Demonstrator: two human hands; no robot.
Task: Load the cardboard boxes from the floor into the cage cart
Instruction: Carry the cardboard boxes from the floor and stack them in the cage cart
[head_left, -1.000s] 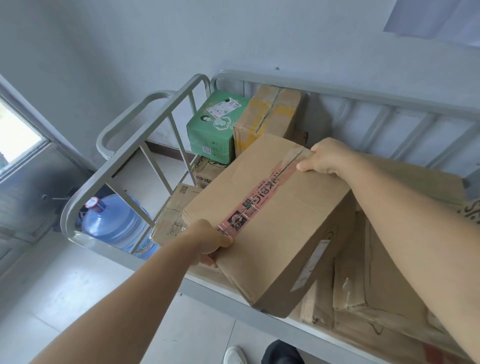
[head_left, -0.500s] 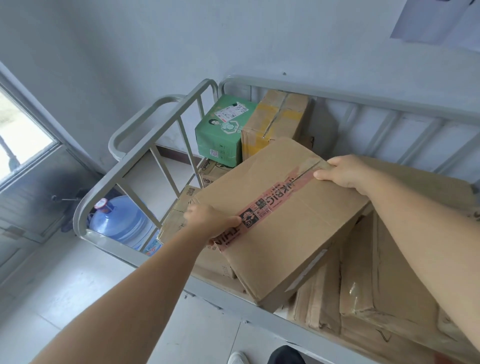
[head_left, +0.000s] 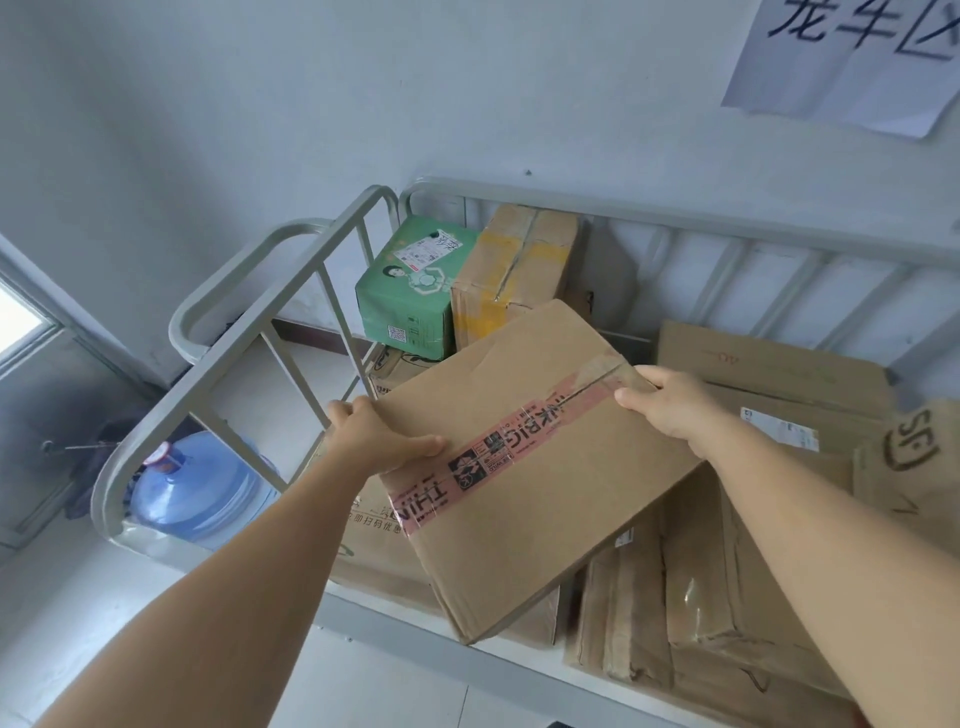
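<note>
Over the near rail of the cage cart (head_left: 358, 215), a brown cardboard box (head_left: 524, 467) with a pink printed tape strip (head_left: 498, 447) along its top seam is held tilted, its low near corner down by the cart's front edge. Whether its underside already rests on the boxes beneath cannot be told.

Left hand (head_left: 371, 434): grasping the box's left edge, thumb laid flat on the top face, fingers wrapped under and out of sight. Right hand (head_left: 670, 402): grasping the far right corner at the end of the tape, fingers curled over the edge.

Handling, as judged: panels flat, corners square, so stiff enough to carry by opposite edges. Two hands at arm's reach manage it without visible sag, which suggests light to moderate weight. Bare cardboard gives good friction; the tape is the slicker spot. Opposite edges look the best hold.

Around it inside the cart: a green carton (head_left: 410, 296) and a yellow-taped box (head_left: 514, 265) at the far left corner, and flat brown boxes (head_left: 774, 374) stacked to the right.

Outside the left rail stands a blue water jug (head_left: 200, 493).

Not visible: box contents, its underside, the cart floor, any boxes left on the room floor. The wall sign (head_left: 852, 47) is cut off at the frame's edge.
</note>
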